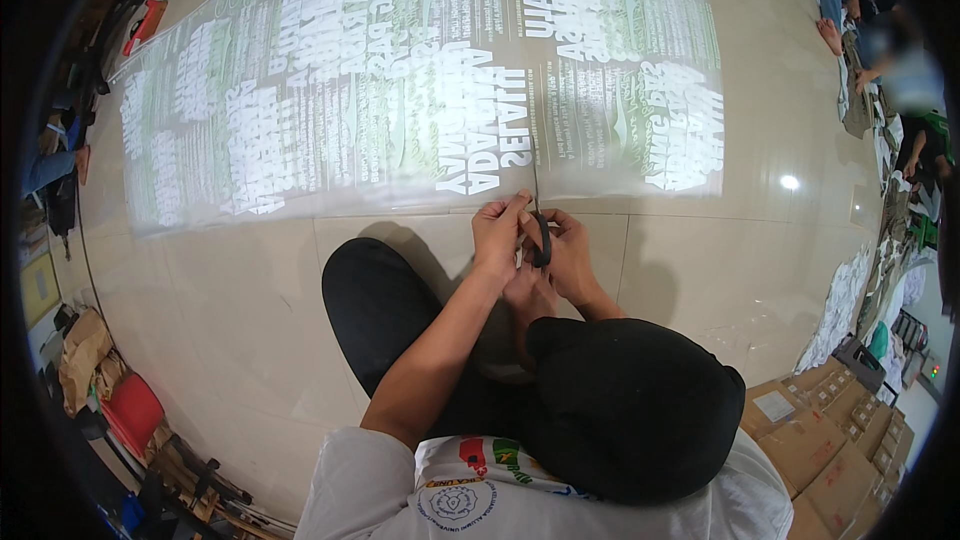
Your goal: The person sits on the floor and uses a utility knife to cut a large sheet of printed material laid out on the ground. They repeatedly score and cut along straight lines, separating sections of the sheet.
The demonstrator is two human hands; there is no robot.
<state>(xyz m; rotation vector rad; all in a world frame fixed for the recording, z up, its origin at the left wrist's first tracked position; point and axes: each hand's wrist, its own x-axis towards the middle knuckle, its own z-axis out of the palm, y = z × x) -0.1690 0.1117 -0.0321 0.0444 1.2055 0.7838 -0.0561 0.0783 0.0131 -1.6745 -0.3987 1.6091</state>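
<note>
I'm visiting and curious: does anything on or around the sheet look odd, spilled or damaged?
The white lettering on the sheet, ahead of the scissors, looks odd: it doesn't read upright from the near side. No spill or damage stands out.

A: Clock centred on scissors (542,246). Sheet (330,125)?
B: On floor (240,325), from nine through twelve to past two. Scissors at its near edge, pointing to twelve.
A: Hands?
B: Scissors in grip of right hand (573,260). Left hand (497,238) just beside, at nine.
A: Outer ring?
B: Cartons (815,425) at four, bystander's foot (829,36) at two.
</note>
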